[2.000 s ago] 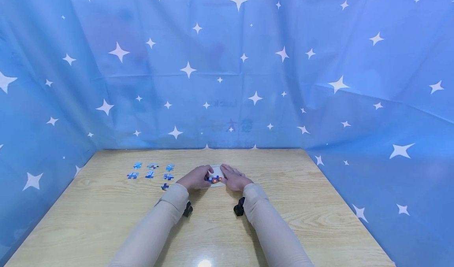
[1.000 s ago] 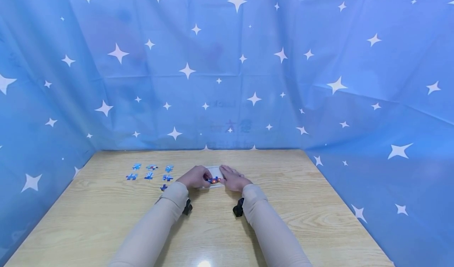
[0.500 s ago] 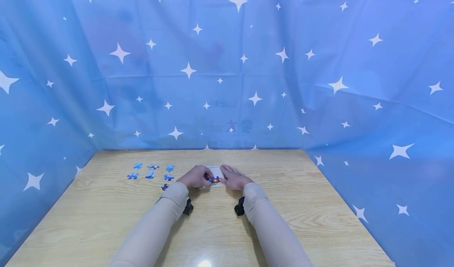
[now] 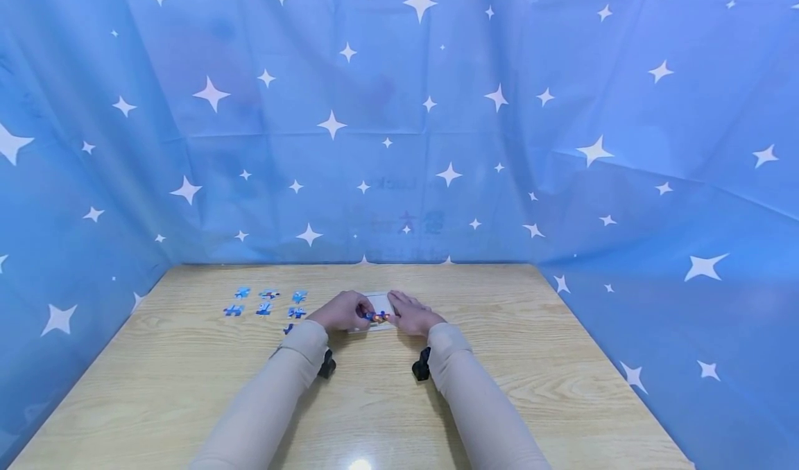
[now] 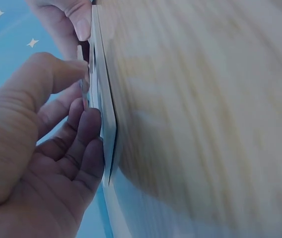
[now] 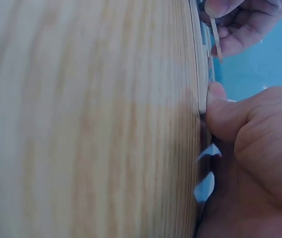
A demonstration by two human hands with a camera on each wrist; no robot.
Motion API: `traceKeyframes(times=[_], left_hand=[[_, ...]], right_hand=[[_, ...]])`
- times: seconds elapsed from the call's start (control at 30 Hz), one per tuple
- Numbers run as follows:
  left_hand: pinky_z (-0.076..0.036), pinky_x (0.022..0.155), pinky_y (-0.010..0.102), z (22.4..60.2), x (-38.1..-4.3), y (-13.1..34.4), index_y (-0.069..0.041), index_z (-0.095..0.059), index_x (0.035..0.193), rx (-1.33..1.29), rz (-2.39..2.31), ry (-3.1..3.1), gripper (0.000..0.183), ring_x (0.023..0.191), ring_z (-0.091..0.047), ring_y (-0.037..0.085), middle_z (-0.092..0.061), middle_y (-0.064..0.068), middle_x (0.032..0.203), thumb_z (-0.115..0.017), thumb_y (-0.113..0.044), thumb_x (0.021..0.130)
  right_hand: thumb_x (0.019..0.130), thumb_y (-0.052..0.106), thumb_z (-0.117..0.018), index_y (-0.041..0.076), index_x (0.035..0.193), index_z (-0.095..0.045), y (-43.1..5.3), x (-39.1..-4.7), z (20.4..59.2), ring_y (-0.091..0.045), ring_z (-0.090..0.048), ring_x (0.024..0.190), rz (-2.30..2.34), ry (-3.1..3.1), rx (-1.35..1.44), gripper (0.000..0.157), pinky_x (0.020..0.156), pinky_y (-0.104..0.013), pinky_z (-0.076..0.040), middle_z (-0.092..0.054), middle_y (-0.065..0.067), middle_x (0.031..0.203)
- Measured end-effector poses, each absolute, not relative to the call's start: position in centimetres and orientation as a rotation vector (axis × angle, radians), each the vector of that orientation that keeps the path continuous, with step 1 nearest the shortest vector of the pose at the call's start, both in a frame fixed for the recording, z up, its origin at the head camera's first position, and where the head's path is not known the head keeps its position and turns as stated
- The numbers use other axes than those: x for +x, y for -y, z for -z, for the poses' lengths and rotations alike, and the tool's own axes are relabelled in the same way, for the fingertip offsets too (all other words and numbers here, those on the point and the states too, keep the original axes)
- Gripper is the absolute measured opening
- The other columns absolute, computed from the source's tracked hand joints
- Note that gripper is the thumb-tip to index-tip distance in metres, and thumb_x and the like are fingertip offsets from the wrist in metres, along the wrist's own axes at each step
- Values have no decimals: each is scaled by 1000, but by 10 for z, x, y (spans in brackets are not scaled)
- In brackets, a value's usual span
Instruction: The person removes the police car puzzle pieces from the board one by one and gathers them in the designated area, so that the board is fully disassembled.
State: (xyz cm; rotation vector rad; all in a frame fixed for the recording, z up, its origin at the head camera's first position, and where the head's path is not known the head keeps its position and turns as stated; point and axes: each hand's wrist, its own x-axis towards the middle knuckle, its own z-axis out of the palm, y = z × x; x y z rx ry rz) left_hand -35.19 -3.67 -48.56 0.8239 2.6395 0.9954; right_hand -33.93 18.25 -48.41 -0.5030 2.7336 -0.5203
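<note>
Over a shallow white puzzle board point(image 4: 381, 303) my left hand point(image 4: 342, 312) pinches a jigsaw piece point(image 6: 216, 43) between thumb and fingers. The piece stands out from the fingertips, close above the board surface. Blue and orange puzzle print point(image 4: 381, 316) shows beside those fingertips. At the board's right side my right hand point(image 4: 412, 315) lies with its fingers extended, and its thumb point(image 6: 220, 111) presses at the near edge. In the left wrist view the board point(image 5: 105, 114) shows edge-on, with the other left fingertips against its rim.
Several loose blue jigsaw pieces point(image 4: 263, 308) lie spread to the left. The nearest one point(image 4: 288, 328) is partly covered by the left sleeve. A starred blue curtain point(image 4: 399, 165) stands behind the wooden table point(image 4: 499, 359).
The printed piece by my left fingertips lay flatter two seconds ago and now looks tilted. My left wrist has shifted slightly left, its sleeve covering more of the nearest loose piece. My right hand stays put.
</note>
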Motion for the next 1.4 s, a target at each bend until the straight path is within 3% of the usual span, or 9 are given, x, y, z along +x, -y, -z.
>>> traceKeyframes(times=[0.37,1.4], left_hand=[[-53,84,34,484,-352,45,-6,-74,109,804,-965,-2674,25,85,-59,13,-66,-1,95,-80,-6,84],[-52,90,39,469,-347,81,-9,-72,113,833,-943,-2680,25,94,-60,14,-66,-1,103,-78,-8,89]], right_hand=[[110,36,-40,13,164,-14,-182,-340,486,-32,-6,156,528,-2721,-487,63,120,-62,-11,-8,-6,170],[110,37,-39,13,164,-14,-184,-339,488,-32,-5,156,542,-2726,-509,63,121,-60,-10,-7,-5,171]])
